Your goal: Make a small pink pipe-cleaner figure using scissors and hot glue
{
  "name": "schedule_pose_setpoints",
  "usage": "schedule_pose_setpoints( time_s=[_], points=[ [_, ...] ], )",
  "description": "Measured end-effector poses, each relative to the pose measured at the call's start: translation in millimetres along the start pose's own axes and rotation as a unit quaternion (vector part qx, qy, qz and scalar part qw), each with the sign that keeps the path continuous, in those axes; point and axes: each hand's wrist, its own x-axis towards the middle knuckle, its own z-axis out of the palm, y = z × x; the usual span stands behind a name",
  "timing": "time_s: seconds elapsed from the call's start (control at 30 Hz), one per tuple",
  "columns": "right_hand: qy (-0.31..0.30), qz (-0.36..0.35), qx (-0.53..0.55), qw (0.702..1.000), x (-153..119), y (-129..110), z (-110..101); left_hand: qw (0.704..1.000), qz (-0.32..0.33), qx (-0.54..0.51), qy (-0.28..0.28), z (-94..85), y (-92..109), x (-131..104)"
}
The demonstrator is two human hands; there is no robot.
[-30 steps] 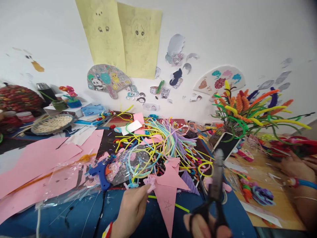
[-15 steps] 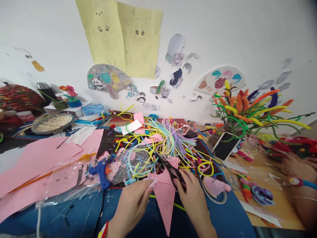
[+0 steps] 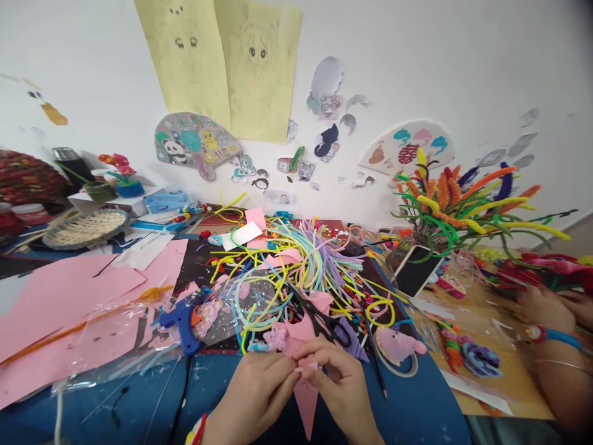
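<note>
My left hand and my right hand meet at the fingertips, both closed on a small pale pink piece, mostly hidden by my fingers. Below them, a pointed sheet of pink craft foam or paper lies on the blue table. Black-handled scissors rest on the pile just beyond my right hand. A fuzzy pink shape sits past my left fingers. To the right are a purple piece, a dark pencil and a pink stuffed figure.
Pipe cleaners heap up in the middle. A blue glue gun lies left, near large pink sheets. At right stand a phone and a pipe-cleaner bouquet. Another person's hand is over the wooden table.
My right hand has left the scissors, which now lie on the pile, and has moved left to join my left hand at the pale pink piece. The view has shifted slightly.
</note>
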Motion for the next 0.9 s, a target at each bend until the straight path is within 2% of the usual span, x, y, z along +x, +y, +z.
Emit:
schedule_pose_setpoints(
  time_s=[0.13, 0.3, 0.43, 0.6, 0.67, 0.73, 0.8, 0.9],
  points=[
    [0.013, 0.030, 0.005, 0.999, 0.5, -1.0, -9.8, 1.000, -0.009, 0.001, -0.005, 1.7, -3.2, 1.2],
    [0.028, 0.039, -0.027, 0.998, 4.1, -7.2, -24.6, 0.999, -0.026, -0.001, 0.024, 1.0, -4.1, 2.9],
    [-0.005, 0.050, -0.064, 0.997, 4.7, -8.7, -19.2, 1.000, -0.006, -0.020, 0.022, -1.1, 3.0, 3.4],
    [-0.008, 0.076, 0.031, 0.997, 0.3, -5.3, -10.1, 0.999, -0.020, -0.025, 0.043, -1.4, 4.3, -0.2],
    [0.032, 0.084, 0.074, 0.993, 1.3, -7.2, -16.3, 0.997, -0.039, -0.025, 0.056, -2.0, -0.2, -2.5],
    [0.108, 0.058, 0.104, 0.987, 6.5, -12.2, -28.4, 0.995, -0.066, -0.035, 0.072, -3.3, -5.8, -4.8],
    [0.209, -0.003, 0.116, 0.971, 16.6, -18.4, -43.6, 0.989, -0.101, -0.054, 0.091, -4.9, -10.7, -6.5],
    [0.349, -0.106, 0.080, 0.928, 38.0, -20.6, -64.7, 0.980, -0.149, -0.083, 0.104, -6.1, -13.6, -7.3]
  ],
)
